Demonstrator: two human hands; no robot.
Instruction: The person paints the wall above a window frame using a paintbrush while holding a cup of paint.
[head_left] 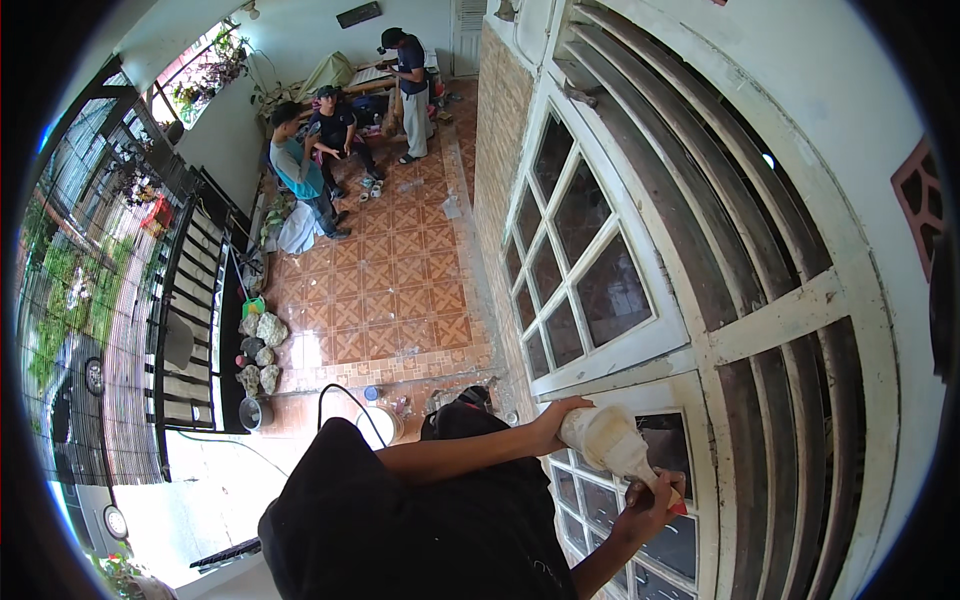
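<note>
My left hand (pixel 562 422) is wrapped around a cream-white tub (pixel 590 430) in front of the white-framed window panes. My right hand (pixel 650 508) is closed on what looks like a paintbrush (pixel 634 462). Its pale wide part rests against or over the tub, and a red end shows past my fingers. The tub's inside cannot be made out. Just behind both hands lies a white window frame (pixel 705 500) with dark glass panes, and above it a second paned window (pixel 575 250) stands tilted out.
Dark wooden slats (pixel 690 170) run along the right wall. Below my left arm stands a white bucket (pixel 382 427). Stones (pixel 268 330) and a grey pail (pixel 256 413) line the black railing (pixel 190 310). Three people (pixel 325 140) are at the far end of the tiled floor (pixel 390 290).
</note>
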